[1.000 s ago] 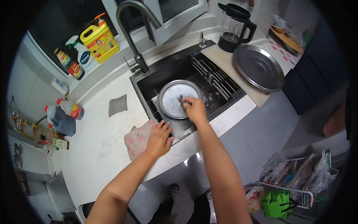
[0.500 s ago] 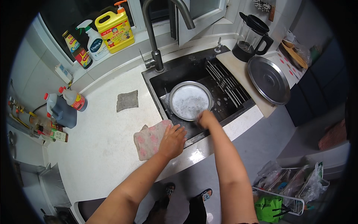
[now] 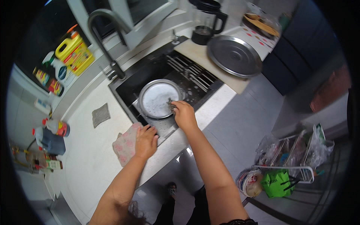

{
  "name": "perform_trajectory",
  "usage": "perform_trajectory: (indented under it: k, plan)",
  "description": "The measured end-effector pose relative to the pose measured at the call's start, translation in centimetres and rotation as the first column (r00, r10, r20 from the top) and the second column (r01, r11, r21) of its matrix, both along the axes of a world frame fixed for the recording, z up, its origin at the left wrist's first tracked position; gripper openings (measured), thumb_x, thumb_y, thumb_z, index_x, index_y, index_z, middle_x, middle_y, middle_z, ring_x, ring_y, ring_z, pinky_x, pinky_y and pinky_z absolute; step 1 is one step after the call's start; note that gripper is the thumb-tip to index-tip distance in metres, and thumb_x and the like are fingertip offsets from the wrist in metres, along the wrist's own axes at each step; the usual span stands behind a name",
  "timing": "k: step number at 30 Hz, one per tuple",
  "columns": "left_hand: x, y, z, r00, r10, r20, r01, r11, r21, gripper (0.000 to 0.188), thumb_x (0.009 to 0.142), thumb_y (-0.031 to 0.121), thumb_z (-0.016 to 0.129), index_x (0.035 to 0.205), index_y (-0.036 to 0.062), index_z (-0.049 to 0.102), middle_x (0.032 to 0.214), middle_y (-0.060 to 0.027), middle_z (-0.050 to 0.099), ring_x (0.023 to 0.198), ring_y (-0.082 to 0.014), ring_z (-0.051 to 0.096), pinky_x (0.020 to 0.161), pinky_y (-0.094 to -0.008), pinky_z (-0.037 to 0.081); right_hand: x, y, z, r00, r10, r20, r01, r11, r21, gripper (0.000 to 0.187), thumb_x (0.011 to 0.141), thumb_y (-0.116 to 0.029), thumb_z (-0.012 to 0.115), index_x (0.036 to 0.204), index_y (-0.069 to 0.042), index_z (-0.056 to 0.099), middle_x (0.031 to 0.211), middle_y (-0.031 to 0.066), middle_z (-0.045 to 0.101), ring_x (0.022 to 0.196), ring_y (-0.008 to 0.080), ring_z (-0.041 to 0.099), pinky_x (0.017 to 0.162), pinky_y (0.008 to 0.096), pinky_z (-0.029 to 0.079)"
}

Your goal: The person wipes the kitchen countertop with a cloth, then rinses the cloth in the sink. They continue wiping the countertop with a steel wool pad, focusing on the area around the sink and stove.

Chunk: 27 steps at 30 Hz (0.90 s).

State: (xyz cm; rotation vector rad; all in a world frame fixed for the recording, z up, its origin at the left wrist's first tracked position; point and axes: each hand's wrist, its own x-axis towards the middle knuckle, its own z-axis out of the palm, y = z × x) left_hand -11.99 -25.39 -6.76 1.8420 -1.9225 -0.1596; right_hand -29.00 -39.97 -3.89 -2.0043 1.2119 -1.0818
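Note:
A round metal pan (image 3: pixel 160 113) with whitish suds in it sits in the dark sink (image 3: pixel 129 80). My right hand (image 3: pixel 184 115) is closed on a steel wool scrubber (image 3: pixel 171 106), holding it at the pan's right rim. My left hand (image 3: pixel 146 141) lies flat with its fingers apart, partly on a folded pink-and-grey cloth (image 3: pixel 125 146) at the sink's front left corner. A small grey cloth (image 3: pixel 101 115) lies farther back on the white counter (image 3: pixel 84 157).
A faucet (image 3: pixel 112 62) arches over the sink, with a metal rack (image 3: pixel 193 73) inside at right. A round metal lid (image 3: pixel 234 56) rests on a cutting board (image 3: pixel 228 83), beside a blender jug (image 3: pixel 205 28). Bottles line the windowsill; a wire cart (image 3: pixel 296 167) stands on the floor.
My view has shifted, moving the scene left and up in the picture. My right hand has moved up along the pan's right rim, and its scrubber now shows. My left hand stays by the cloth.

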Motion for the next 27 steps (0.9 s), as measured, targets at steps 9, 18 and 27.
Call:
perform_trajectory:
  k: [9, 18, 27]
  plan:
    - [-10.0, -6.8, 1.6, 0.992, -0.122, 0.021, 0.12, 0.991, 0.052, 0.052, 0.096, 0.027, 0.052, 0.14, -0.0008, 0.046, 0.144, -0.0224, 0.046, 0.133, -0.0416, 0.041, 0.114, -0.0547, 0.022, -14.6, -3.6, -7.1, 0.661, -0.665, 0.348, 0.58, 0.747, 0.326, 0.043, 0.088, -0.003, 0.06, 0.131, 0.001, 0.055, 0.121, 0.0208, 0.054, 0.106, 0.0352, 0.058, 0.094, 0.0403, 0.046]
    - [-11.4, -7.1, 0.3, 0.981, -0.122, 0.152, 0.105, 0.988, 0.116, 0.054, 0.099, 0.029, 0.046, 0.142, -0.0024, 0.042, 0.142, -0.0263, 0.045, 0.127, -0.0419, 0.046, 0.109, -0.0516, 0.032, -11.3, 1.3, -11.6, 0.657, -0.591, 0.468, 0.512, 0.805, 0.299, 0.04, 0.092, -0.012, 0.058, 0.131, 0.001, 0.056, 0.119, 0.0221, 0.054, 0.11, 0.0356, 0.056, 0.097, 0.0402, 0.044]
    - [-11.7, -7.2, 0.3, 0.972, -0.119, 0.204, 0.086, 0.983, 0.164, 0.055, 0.1, 0.029, 0.042, 0.146, -0.001, 0.037, 0.145, -0.0245, 0.042, 0.13, -0.0414, 0.043, 0.111, -0.0519, 0.029, -13.2, -2.5, -11.0, 0.644, -0.545, 0.536, 0.553, 0.816, 0.166, 0.039, 0.09, -0.008, 0.061, 0.129, -0.002, 0.06, 0.116, 0.0191, 0.058, 0.104, 0.029, 0.061, 0.092, 0.0364, 0.048]
